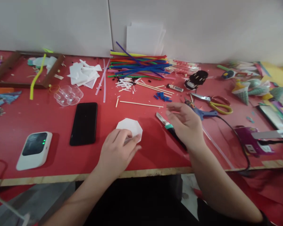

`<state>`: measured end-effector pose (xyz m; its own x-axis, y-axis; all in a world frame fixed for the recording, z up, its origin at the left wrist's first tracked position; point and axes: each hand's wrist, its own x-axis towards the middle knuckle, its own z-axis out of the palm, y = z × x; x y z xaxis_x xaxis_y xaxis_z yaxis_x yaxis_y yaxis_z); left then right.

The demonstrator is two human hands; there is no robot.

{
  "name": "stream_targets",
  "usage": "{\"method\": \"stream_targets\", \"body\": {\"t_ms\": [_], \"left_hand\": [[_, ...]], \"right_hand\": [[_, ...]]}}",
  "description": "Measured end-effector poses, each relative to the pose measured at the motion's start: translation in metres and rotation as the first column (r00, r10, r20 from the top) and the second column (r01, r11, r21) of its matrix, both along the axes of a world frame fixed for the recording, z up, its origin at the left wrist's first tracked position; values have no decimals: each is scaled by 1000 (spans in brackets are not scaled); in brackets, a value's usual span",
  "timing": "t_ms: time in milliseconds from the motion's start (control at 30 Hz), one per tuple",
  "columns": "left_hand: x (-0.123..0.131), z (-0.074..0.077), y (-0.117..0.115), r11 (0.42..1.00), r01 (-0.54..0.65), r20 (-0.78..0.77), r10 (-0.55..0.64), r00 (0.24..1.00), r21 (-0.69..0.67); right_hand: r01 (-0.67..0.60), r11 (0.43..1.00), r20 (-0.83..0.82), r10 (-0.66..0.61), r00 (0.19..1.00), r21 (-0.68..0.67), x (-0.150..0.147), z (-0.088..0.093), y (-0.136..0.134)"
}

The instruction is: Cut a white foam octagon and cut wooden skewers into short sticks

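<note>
Head view: nearest, at the front edge of the red table (151, 158), the left hand (119, 149) bends in from the lower left, back of the hand up, its grip closed with thumb and curled fingers on the near part of a white paper piece (128, 125). That piece is many-sided with no clear long axis; its free part points away from the body, and whether it lies flat or is slightly lifted I cannot tell. From the right hand (183, 124) the paper lies to the left and somewhat nearer the edge, well apart. The right forearm slants in from the lower right; this grip is loosely curled, thumb and forefinger a little parted, with nothing visible in it. Beneath and beside it lies a cutter knife (171, 128), blade pointing far and left. Just past the paper, a thin stick (141, 104) runs left to right, its right end just beside the right fingertips, so the right hand is the nearer one to it. Farther back are blue bits (162, 96), then white scraps (126, 84) and a heap of coloured strands (139, 64).
</note>
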<state>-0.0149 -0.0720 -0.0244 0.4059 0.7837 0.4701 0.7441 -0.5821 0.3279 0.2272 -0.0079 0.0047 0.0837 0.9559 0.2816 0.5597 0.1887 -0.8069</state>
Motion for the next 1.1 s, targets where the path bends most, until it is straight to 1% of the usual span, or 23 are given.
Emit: {"method": "stream_targets", "body": {"t_ms": [33, 67, 100, 167, 233, 300, 367, 467, 533, 633, 700, 800, 867, 967, 1100], "left_hand": [[1, 0, -2, 999, 34, -31, -35, 999, -34], [0, 0, -4, 997, 57, -34, -59, 998, -52], [-1, 1, -6, 996, 60, -18, -61, 998, -60], [-6, 2, -7, 997, -4, 17, 6, 1000, -79], [-11, 3, -6, 985, -86, -12, 85, 996, -147], [-13, 4, -5, 971, -114, -82, 99, 992, -210], [-11, 4, -7, 966, -107, -137, 76, 988, -236], [-3, 5, -15, 963, -128, -169, 89, 982, -237], [4, 6, -22, 958, -165, -197, 120, 973, -233], [10, 9, -28, 958, -193, -226, 144, 963, -210], [12, 10, -27, 966, -198, -224, 158, 962, -166], [13, 14, -23, 971, -206, -246, 173, 954, -119], [14, 17, -21, 966, -212, -281, 165, 945, -148], [16, 20, -16, 962, -194, -298, 132, 945, -190], [24, 14, 3, 978, -109, -272, 57, 960, -176]], "right_hand": [[-18, 1000, 137, 21, 990, -16, 8, -1, -2], [-32, 999, 277, 42, 960, -38, 16, -2, -5], [-39, 997, 407, 62, 911, -64, 23, -5, -8], [-39, 992, 592, 103, 799, -120, 34, -12, -17], [-33, 983, 672, 147, 726, -180, 43, -18, -26], [-12, 975, 690, 164, 705, -220, 48, -20, -35], [4, 972, 697, 165, 698, -234, 50, -18, -41], [-45, 963, 690, 224, 688, -267, 48, -10, -44], [-111, 945, 629, 290, 721, -309, 44, -5, -45], [-198, 911, 488, 367, 792, -363, 34, 2, -47], [-263, 887, 420, 419, 805, -380, 27, 4, -47], [-348, 853, 383, 493, 781, -388, 17, 6, -45], [-369, 843, 402, 517, 756, -391, 11, 7, -42], [-345, 847, 471, 516, 715, -404, 5, 7, -36], [-293, 863, 536, 489, 688, -412, 2, 5, -26]]}}
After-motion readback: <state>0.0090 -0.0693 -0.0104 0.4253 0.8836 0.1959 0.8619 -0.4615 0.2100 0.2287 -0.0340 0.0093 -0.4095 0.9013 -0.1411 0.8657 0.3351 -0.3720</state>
